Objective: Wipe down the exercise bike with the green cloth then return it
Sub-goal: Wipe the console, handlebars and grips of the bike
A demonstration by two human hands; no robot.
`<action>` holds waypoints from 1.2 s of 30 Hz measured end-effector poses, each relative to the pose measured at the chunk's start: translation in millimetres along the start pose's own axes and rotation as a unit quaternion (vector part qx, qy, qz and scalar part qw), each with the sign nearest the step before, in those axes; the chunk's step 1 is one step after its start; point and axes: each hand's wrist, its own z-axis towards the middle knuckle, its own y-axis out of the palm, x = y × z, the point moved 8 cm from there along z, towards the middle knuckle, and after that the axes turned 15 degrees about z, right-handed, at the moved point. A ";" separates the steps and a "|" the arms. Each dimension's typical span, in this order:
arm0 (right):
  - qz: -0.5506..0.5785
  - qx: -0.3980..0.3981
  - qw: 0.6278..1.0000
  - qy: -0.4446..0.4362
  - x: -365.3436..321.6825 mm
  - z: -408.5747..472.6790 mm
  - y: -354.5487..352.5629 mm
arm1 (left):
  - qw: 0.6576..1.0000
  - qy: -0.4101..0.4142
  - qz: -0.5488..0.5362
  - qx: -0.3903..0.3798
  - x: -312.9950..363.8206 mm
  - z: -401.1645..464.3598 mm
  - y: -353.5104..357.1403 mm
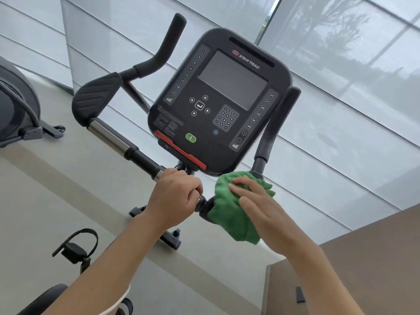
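The exercise bike's black console stands in the middle of the head view, with handlebars running out to the left and up on the right. My left hand grips the handlebar just below the console's red strip. A green cloth is draped over the right part of the handlebar, below the console's lower right corner. My right hand presses on the cloth with fingers laid flat and pointing left. The bar under the cloth is hidden.
A pedal with a strap sits at the lower left. Another exercise machine stands at the far left. A brown wooden surface fills the lower right. Shaded windows lie behind the bike.
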 end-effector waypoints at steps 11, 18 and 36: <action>-0.261 0.197 0.937 -0.123 -7.3 23.3 40.3 | 1.000 0.005 -0.001 0.000 1.2 -0.2 2.2; -0.331 0.092 0.930 -0.130 -13.7 90.9 -5.5 | 1.000 0.005 0.003 0.006 1.0 0.9 1.5; -0.315 0.176 0.912 -0.196 -8.9 12.4 57.6 | 1.000 0.009 -0.010 0.005 -1.5 0.7 3.4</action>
